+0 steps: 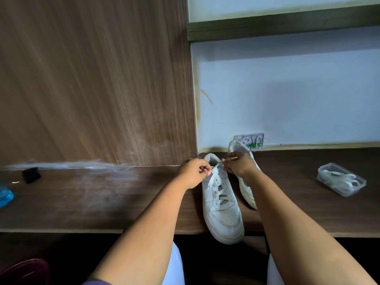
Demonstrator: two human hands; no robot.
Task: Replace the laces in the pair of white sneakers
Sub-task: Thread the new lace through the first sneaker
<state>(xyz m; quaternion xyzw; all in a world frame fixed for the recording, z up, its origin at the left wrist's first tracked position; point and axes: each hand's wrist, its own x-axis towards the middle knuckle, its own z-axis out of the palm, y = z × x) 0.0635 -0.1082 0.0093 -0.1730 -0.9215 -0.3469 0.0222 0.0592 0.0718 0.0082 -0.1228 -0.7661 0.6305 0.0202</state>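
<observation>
Lighting is dim and uneven. The pale wall is the brightest area and carries soft, broad shadows below the shelf. The desk is dark; a dull sheen streaks its left part and the lower wood panel. The space under the desk edge is near black. Wide-angle distortion bends straight lines toward the frame edges. Focus is soft throughout, and detail smears at the left edge, where panel grain appears streaked.
</observation>
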